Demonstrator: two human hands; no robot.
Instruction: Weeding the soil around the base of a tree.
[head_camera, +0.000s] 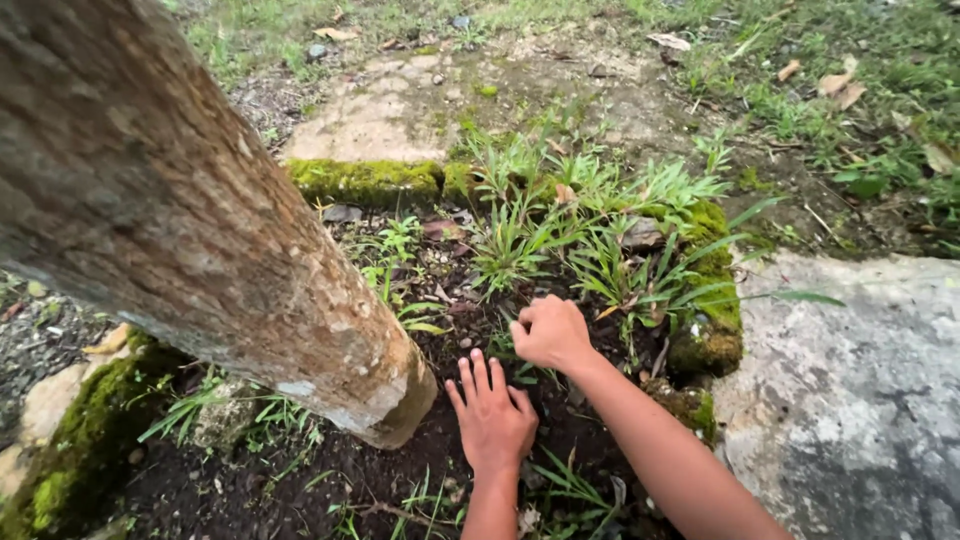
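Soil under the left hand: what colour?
Dark brown, near black, in the head view: the soil beneath the flat left hand beside the tree trunk.

Soft, even daylight fills the frame, with no hard shadows and no glare. The soil (400, 470) at the lower centre is the darkest part, dim under the trunk (180, 220). The pale stone (860, 390) at the lower right and the slab (390, 110) at the top are brightest. Focus is fairly sharp at the centre; the trunk at the upper left looks stretched and slightly soft from wide-angle distortion.
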